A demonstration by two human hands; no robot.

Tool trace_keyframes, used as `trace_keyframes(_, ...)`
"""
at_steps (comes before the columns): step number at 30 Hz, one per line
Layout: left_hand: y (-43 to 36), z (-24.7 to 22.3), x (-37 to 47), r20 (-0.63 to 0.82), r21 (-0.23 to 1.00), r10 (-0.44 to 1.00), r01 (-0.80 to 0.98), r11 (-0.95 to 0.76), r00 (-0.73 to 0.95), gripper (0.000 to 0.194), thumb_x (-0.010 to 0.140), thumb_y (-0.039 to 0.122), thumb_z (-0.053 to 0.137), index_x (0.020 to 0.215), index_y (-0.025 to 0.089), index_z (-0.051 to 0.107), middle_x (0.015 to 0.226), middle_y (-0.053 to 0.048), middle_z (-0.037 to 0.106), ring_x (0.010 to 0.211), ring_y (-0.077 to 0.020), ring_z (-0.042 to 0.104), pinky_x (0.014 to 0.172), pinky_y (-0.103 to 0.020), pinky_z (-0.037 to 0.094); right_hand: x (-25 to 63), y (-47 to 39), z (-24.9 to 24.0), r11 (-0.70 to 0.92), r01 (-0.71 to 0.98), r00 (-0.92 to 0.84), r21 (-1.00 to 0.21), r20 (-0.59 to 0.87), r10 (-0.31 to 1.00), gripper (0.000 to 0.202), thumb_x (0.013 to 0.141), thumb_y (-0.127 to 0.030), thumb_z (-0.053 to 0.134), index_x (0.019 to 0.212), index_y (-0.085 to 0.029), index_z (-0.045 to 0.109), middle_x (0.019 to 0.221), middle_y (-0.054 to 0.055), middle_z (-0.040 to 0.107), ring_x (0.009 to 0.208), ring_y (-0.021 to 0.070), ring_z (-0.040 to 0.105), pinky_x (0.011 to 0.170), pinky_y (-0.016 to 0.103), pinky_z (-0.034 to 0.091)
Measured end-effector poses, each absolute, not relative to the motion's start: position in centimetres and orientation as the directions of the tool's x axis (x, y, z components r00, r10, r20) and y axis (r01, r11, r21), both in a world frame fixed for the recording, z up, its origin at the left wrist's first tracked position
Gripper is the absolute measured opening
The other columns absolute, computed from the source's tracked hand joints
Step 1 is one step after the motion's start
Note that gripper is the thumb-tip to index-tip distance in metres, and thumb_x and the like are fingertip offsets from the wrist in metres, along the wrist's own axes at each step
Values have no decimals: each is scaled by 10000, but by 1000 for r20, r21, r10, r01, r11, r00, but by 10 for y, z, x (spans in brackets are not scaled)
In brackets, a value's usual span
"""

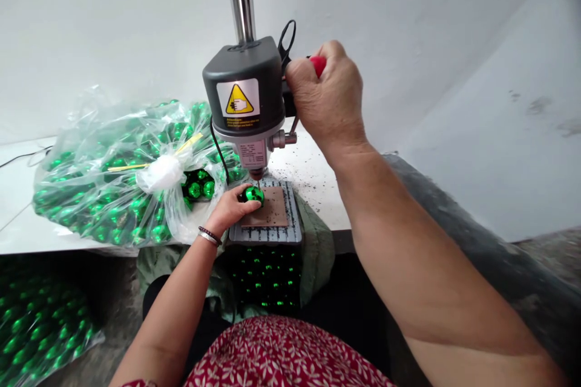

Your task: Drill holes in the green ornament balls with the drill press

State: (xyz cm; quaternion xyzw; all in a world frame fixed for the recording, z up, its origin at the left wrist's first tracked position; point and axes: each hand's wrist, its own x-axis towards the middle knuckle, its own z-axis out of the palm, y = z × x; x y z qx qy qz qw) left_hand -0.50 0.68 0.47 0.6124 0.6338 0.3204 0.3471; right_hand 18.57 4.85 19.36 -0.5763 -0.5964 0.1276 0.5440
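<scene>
A shiny green ball (255, 195) sits on a brown board (276, 208) under the drill bit, and my left hand (232, 208) grips it between thumb and fingers. The bit's tip meets or hovers just over the top of the ball; I cannot tell which. Above it stands a grey drill press (245, 87) with a yellow hand-warning label. My right hand (329, 94) is closed around the red-ended feed handle (318, 65) at the machine's right side. Below the board lies the slotted metal base (294, 217).
A clear plastic bag (122, 175) full of green balls lies left on the white table (329, 193), with dark shavings scattered right of the press. More green balls fill an opening below the table edge (267, 275) and another bag (40, 320) on the floor. A green cloth (316, 242) hangs there.
</scene>
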Motion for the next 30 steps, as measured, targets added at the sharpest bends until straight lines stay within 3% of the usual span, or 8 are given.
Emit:
trace_keyframes(5, 8, 5, 0, 33, 782, 998, 620, -62, 59, 588, 671, 253, 817, 1247, 175, 730, 1255, -84, 740, 1197, -277, 668, 1130, -409, 477, 185, 48, 194, 299, 556, 252, -775, 501, 828, 388, 960, -264, 550, 693, -231, 271, 655, -37, 386, 676, 118, 314, 726, 284, 297)
trace_keyframes(11, 8, 1, 8, 66, 723, 987, 675, -148, 145, 605, 636, 245, 853, 1225, 165, 739, 1320, -134, 671, 1250, -293, 635, 1176, -414, 446, 185, 47, 190, 361, 496, 273, -789, 537, 798, 398, 950, -293, 580, 687, -220, 290, 645, -59, 372, 656, 92, 287, 716, 278, 287)
trace_keyframes(20, 6, -6, 13, -32, 833, 996, 553, -17, 79, 660, 666, 255, 848, 1305, 169, 704, 1220, -84, 761, 1143, -288, 696, 1072, -415, 515, 187, 41, 187, 382, 497, 256, -779, 552, 794, 351, 924, -259, 601, 707, -211, 329, 634, -80, 326, 641, 66, 279, 728, 254, 311)
trace_keyframes(30, 5, -12, 12, -30, 855, 997, 518, -8, 65, 643, 647, 247, 863, 1273, 188, 728, 1102, -47, 794, 1066, -254, 709, 1022, -362, 541, 205, 3, 147, 552, 616, 128, -562, 763, 634, 173, 814, -269, 572, 717, -222, 438, 595, -53, 405, 564, 72, 334, 575, 249, 341)
